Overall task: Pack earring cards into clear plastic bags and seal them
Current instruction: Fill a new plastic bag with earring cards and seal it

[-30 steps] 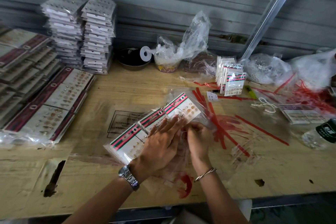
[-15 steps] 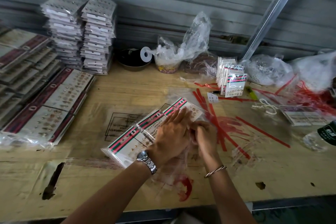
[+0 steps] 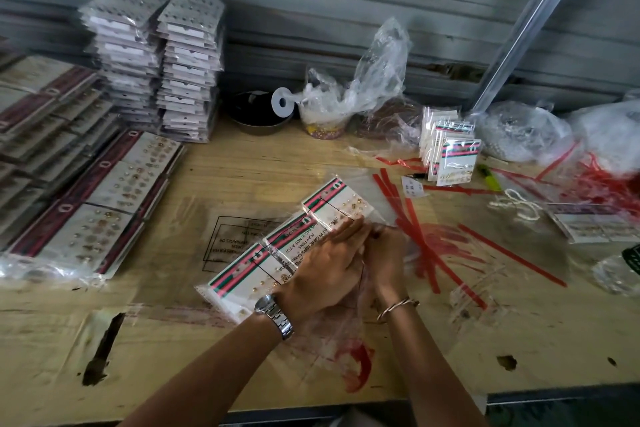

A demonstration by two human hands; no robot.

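Observation:
A clear plastic bag lies slantwise at the middle of the wooden table, with a row of white earring cards with red and green stripes inside it. My left hand, with a watch on the wrist, lies flat with straight fingers pressing on the bag. Beside it, my right hand, with a bangle on the wrist, has its fingers curled at the bag's near edge, pinching the plastic; the fingertips are partly hidden by my left hand.
Packed card bags lie at the left, with two tall stacks behind them. Loose earring cards stand at the back right. Red peel strips and empty bags lie to the right. A black bowl and plastic sacks sit by the wall.
My left hand slid up along the bag toward its right end. The right hand stayed at the bag's edge, close against the left.

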